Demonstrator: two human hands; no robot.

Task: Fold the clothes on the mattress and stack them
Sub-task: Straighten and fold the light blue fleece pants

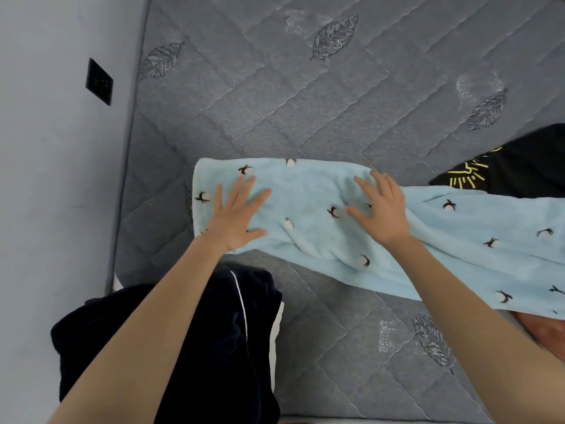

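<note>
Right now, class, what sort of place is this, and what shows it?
Probably a bedroom: a bare quilted mattress against a wall, a light blue garment under the left hand and right hand, and a dark garment nearby.

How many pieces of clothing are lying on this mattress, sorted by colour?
Light blue garment, with small dark motifs: 1
Dark navy garment, with white piping: 1
Black garment, with a yellow print: 1
Total: 3
A reddish thing at the right edge is too cut off to identify, so it is not counted.
</note>
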